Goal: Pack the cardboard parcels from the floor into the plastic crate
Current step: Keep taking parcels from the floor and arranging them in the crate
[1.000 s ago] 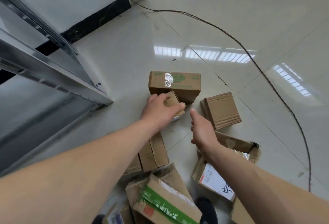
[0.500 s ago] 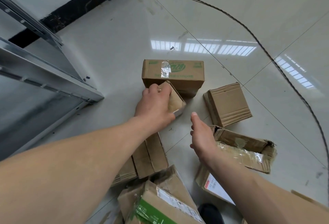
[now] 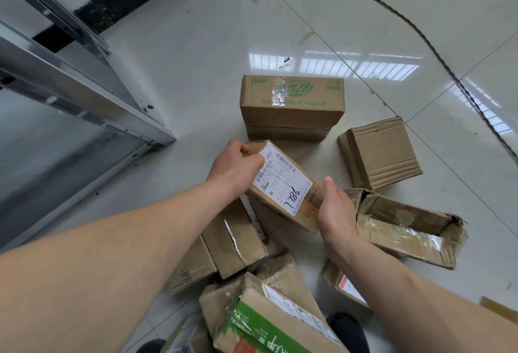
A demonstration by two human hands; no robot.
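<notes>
Head view, looking down at a glossy tiled floor (image 3: pixel 196 52): your left hand (image 3: pixel 234 169) grips the far end of a small cardboard parcel (image 3: pixel 288 187), fingers curled over its upper edge and thumb lying on the white shipping label (image 3: pixel 281 177), which faces up and bears the handwritten figures "786"; your right hand (image 3: pixel 335 212) cups the near end of the same parcel, thumb raised along its side and fingers wrapped beneath, so the parcel is held between both hands, tilted, above the pile and clear of the floor. Just beyond it a closed box with green print and a strip of clear tape (image 3: pixel 291 103) stands on the tiles; to the right lies a plain square box (image 3: pixel 381 152), and nearer you, under your right forearm, a torn open box (image 3: pixel 406 229) with crumpled tape. Beneath your left forearm two brown parcels (image 3: pixel 227 240) lie side by side, and at the bottom edge a parcel with a green band (image 3: pixel 260 324) rests on others, next to your dark shoe (image 3: pixel 347 330). A metal shelf frame (image 3: pixel 84 95) fills the left side, and a dark cable (image 3: pixel 420 36) curves across the floor at the upper right. The crate does not appear in this view
</notes>
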